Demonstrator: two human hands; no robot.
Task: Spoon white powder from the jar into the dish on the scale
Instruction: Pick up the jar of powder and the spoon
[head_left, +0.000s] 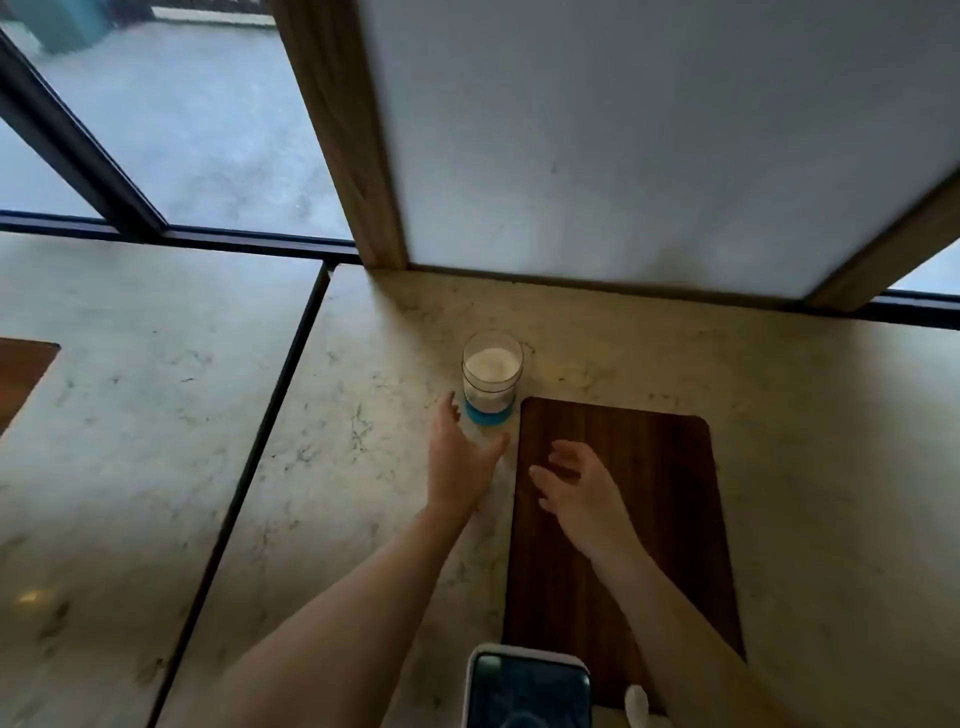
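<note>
A clear glass jar (491, 376) of white powder with a blue base stands open on the marble counter, just beyond the top left corner of a dark wooden board (649, 467). My left hand (462, 462) is open just in front of the jar, fingers spread towards it without touching. My right hand (576, 488) hovers open over the board, fingers loosely curled, holding nothing. A white object (638, 701), possibly a spoon end, shows at the bottom edge. No scale or dish is in view.
A phone (530, 691) in a white case lies at the near edge, beside the board. A wood-framed white panel (623, 145) rises behind the jar. A dark seam (249, 467) splits the counter on the left, with window glass (197, 119) beyond.
</note>
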